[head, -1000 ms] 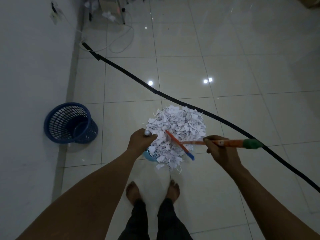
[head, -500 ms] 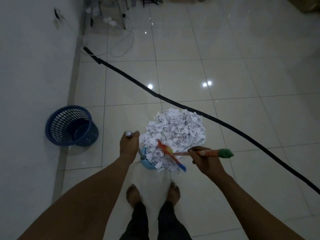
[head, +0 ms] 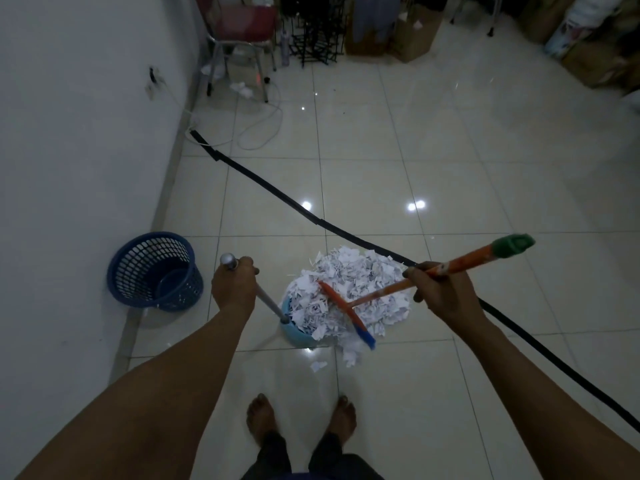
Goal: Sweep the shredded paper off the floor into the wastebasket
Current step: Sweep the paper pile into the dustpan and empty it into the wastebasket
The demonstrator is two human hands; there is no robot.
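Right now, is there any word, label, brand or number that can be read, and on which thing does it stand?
None can be read.
Shredded paper: any print is too small and blurred.
Cardboard boxes at the far wall: no legible marking.
Wastebasket: no label visible.

Floor (head: 450,161) – glossy smooth tile; wastebasket (head: 154,271) – perforated plastic; shredded paper (head: 349,289) matt, crumpled.
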